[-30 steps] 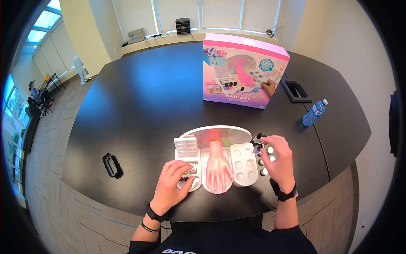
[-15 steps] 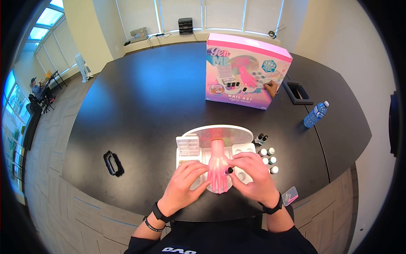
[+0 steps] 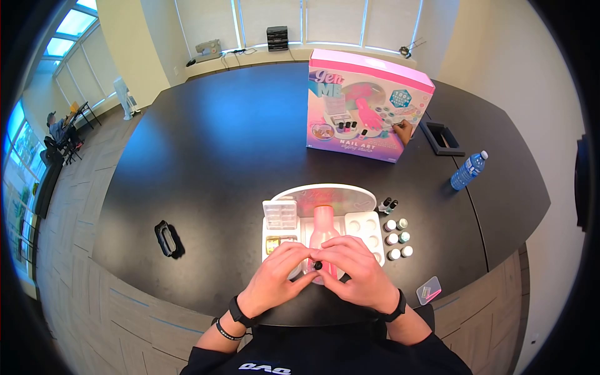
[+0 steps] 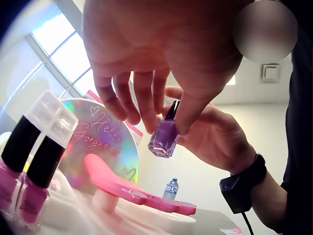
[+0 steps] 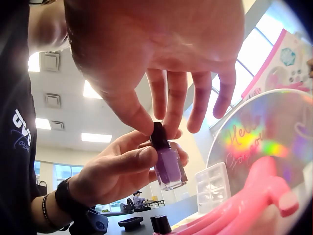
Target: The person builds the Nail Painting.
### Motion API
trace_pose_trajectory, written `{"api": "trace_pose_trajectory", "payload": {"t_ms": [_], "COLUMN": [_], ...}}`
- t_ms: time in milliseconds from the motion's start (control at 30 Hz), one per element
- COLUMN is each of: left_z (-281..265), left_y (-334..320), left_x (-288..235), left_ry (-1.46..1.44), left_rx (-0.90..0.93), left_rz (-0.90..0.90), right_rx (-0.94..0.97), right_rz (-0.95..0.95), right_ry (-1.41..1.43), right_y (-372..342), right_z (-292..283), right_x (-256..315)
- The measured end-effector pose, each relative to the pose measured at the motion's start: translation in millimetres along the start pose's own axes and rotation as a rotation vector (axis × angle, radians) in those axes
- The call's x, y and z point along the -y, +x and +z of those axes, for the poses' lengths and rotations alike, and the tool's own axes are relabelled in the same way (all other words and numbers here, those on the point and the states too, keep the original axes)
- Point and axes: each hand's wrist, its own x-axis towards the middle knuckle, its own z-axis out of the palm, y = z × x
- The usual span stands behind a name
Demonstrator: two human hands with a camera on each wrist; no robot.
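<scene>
Both hands meet over the pink model hand [image 3: 323, 231] of the white nail stand. Between them is a purple nail polish bottle [image 5: 168, 166] with a black cap [image 5: 159, 134]. My left hand [image 3: 277, 275] pinches the bottle's glass body between thumb and fingers. My right hand [image 3: 356, 272] has its thumb and a finger on the black cap, as the right wrist view shows. In the left wrist view the bottle [image 4: 165, 137] hangs tilted above the model hand [image 4: 142, 193], its cap in place. Two pink polish bottles [image 4: 32, 203] stand at the stand's left.
A round-welled white tray [image 3: 364, 228] and a clear lidded case [image 3: 280, 214] flank the model hand. Several small white-capped pots [image 3: 392, 239] and two black-capped bottles [image 3: 387, 206] stand to the right. Behind are the product box [image 3: 369, 106] and a water bottle [image 3: 469, 170].
My right hand has brought the purple bottle from the right side over the model hand. My left hand has come from the stand's left side to meet it and now grips the bottle too.
</scene>
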Motion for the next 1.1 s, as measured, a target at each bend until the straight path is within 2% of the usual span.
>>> {"api": "trace_pose_trajectory", "payload": {"t_ms": [333, 700, 800, 1100], "left_z": [-11, -25, -24, -23], "left_y": [1, -8, -9, -13], "left_x": [8, 21, 24, 32], "left_ry": [0.08, 0.233, 0.23, 0.261], "left_rx": [0.027, 0.181, 0.197, 0.221], "left_rz": [0.028, -0.129, -0.167, -0.198], "right_rx": [-0.015, -0.239, -0.277, -0.278], "right_rz": [0.049, 0.258, 0.266, 0.327], "right_ry": [-0.066, -0.245, -0.287, -0.343], "right_y": [-4, -13, -18, -25], "right_z": [-15, -72, -80, -87], "right_x": [-9, -39, -49, -75]}}
